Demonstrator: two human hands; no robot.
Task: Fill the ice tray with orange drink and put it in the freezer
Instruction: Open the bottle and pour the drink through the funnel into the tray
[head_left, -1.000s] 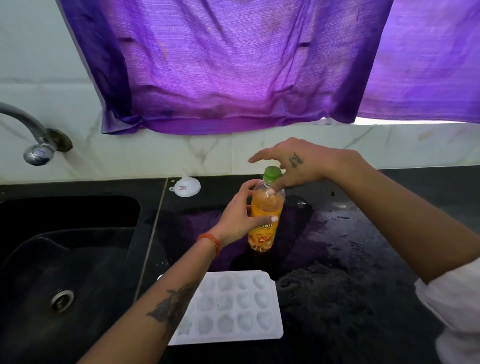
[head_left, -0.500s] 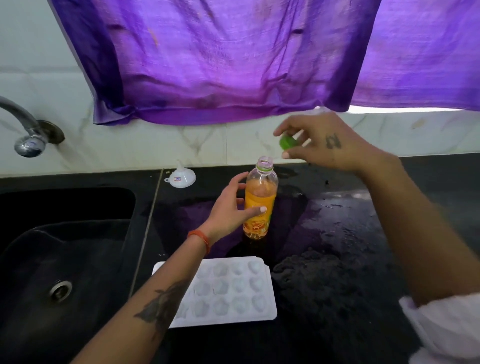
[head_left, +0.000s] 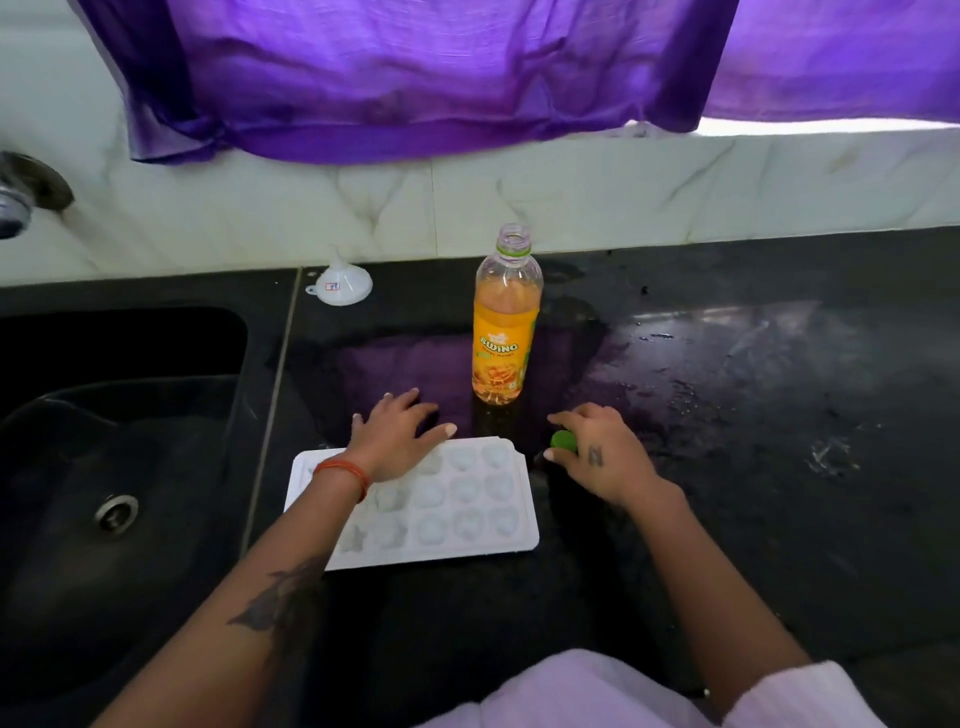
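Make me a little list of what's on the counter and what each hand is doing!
bottle: upright, cap off, orange drink inside
ice tray: white, lying flat on the counter, cups look empty
left hand: open, fingers spread over the tray's far edge
right hand: holds the green cap low, right of the tray
funnel: white, by the wall
sink: left of the counter

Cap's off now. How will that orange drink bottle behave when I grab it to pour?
The orange drink bottle is tall and narrow, so a sideways nudge would probably tip it, and its open mouth would spill. It looks mostly full, so likely heavy for its size. The thin clear plastic may give under a hard squeeze, pushing drink upward.
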